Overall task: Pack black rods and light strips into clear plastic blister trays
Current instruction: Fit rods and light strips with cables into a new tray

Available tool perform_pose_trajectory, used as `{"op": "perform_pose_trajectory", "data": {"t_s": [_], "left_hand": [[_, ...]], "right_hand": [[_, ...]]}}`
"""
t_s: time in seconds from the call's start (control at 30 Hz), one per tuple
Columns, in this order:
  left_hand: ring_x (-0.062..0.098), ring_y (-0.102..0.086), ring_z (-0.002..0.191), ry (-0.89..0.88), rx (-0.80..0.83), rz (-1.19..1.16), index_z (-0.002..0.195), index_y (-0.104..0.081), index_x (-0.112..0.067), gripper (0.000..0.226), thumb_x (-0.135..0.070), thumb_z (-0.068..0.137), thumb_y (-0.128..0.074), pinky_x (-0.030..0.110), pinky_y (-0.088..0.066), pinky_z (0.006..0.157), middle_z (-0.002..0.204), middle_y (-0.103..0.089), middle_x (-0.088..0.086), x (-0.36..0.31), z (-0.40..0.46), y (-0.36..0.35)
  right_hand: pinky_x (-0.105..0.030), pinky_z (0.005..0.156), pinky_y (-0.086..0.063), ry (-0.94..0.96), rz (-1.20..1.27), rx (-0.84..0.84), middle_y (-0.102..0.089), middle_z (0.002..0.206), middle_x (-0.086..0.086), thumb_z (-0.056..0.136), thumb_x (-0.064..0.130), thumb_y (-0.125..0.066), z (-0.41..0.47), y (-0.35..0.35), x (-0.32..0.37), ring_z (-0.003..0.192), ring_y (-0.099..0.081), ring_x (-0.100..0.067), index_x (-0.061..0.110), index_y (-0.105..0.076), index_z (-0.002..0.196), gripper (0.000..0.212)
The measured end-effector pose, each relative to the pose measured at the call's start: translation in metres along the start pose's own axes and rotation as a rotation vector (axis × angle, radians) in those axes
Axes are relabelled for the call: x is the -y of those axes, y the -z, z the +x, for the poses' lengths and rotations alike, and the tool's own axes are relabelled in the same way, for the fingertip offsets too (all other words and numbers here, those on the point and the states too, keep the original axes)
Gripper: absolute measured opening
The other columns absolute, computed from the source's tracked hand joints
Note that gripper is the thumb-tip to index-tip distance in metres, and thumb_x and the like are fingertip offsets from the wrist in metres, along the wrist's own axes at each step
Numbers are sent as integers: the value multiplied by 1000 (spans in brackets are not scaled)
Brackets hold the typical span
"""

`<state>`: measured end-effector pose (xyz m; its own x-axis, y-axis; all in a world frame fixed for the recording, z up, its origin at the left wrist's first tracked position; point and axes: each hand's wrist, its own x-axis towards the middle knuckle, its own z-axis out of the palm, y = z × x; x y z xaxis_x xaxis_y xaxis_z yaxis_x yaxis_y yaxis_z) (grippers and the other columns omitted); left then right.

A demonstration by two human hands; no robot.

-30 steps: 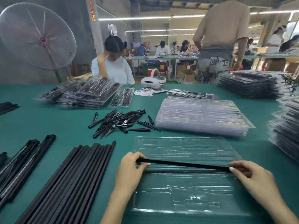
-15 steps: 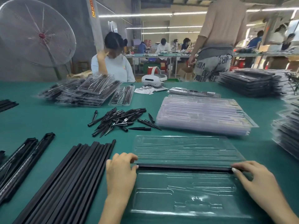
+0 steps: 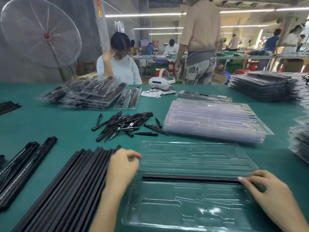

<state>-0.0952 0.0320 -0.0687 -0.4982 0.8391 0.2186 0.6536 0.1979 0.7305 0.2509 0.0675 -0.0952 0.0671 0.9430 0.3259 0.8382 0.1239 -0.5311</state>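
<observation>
A clear blister tray [image 3: 192, 156] lies open on the green table in front of me. One long black rod [image 3: 190, 177] rests across the tray's middle channel. The fingertips of my right hand [image 3: 260, 186] press on the rod's right end. My left hand [image 3: 122, 168] hovers at the tray's left edge, over the near side of a row of long black rods [image 3: 66, 190], with loosely curled fingers that hold nothing. Two black light strips [image 3: 25, 164] lie further left.
A heap of short black spikes [image 3: 123, 124] lies beyond the rods. A stack of empty clear trays [image 3: 214, 121] sits behind my tray. Filled trays are piled at back left [image 3: 87, 94], back right [image 3: 264, 86] and the right edge [image 3: 301, 141]. A white headset [image 3: 161, 81] and seated worker are opposite.
The rod went from held above the tray down into its middle channel. My left hand let go of its left end and drew away to the left, over the rod row.
</observation>
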Motion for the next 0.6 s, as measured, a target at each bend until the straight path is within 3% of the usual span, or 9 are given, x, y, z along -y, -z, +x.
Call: {"op": "perform_pose_trajectory", "data": {"t_s": [0.1, 0.2, 0.3, 0.37, 0.43, 0.6], "left_hand": [[20, -58, 89, 33, -36, 158, 99, -70, -25, 30, -7, 84, -52, 27, -43, 75, 104, -64, -1, -1, 52, 5], [24, -55, 109, -2, 192, 367, 127, -56, -19, 45, -6, 86, -48, 32, -45, 84, 123, -57, 5, -2, 86, -10], [27, -42, 126, -75, 273, 649, 145, -34, -19, 58, -3, 90, -41, 39, -42, 95, 138, -43, 7, 10, 108, -29], [28, -37, 131, -115, 257, 829, 148, -27, -19, 60, -3, 92, -41, 42, -37, 102, 142, -39, 9, 17, 120, -37], [27, -37, 130, -148, 209, 911, 143, -32, -16, 56, 1, 91, -45, 41, -36, 102, 141, -40, 10, 22, 130, -42], [26, -51, 111, -329, 73, 964, 120, -51, -14, 41, 9, 86, -50, 34, -43, 86, 120, -54, 6, 28, 143, -44]], "right_hand": [[-31, 67, -35, -24, -47, -3, -60, 77, 16, 77, 39, -74, 2, 0, 3, 75, -54, -19, 32, -71, 62, 17], [-31, 63, -37, -41, -82, -8, -59, 71, 15, 80, 47, -68, 5, 2, 8, 72, -55, -21, 36, -69, 61, 22], [-34, 62, -43, -18, -100, -17, -57, 66, 9, 81, 44, -68, 4, -3, 12, 70, -55, -24, 31, -68, 59, 25], [-36, 61, -45, 0, -85, -21, -54, 65, 6, 81, 40, -69, 4, -5, 13, 70, -54, -24, 25, -66, 57, 28], [-35, 59, -43, 8, -80, -19, -51, 66, 5, 82, 37, -69, 6, -7, 14, 72, -52, -24, 21, -65, 60, 27], [-29, 58, -35, 17, -102, -4, -47, 71, 8, 87, 36, -65, 10, -11, 13, 77, -45, -19, 19, -66, 71, 23]]}}
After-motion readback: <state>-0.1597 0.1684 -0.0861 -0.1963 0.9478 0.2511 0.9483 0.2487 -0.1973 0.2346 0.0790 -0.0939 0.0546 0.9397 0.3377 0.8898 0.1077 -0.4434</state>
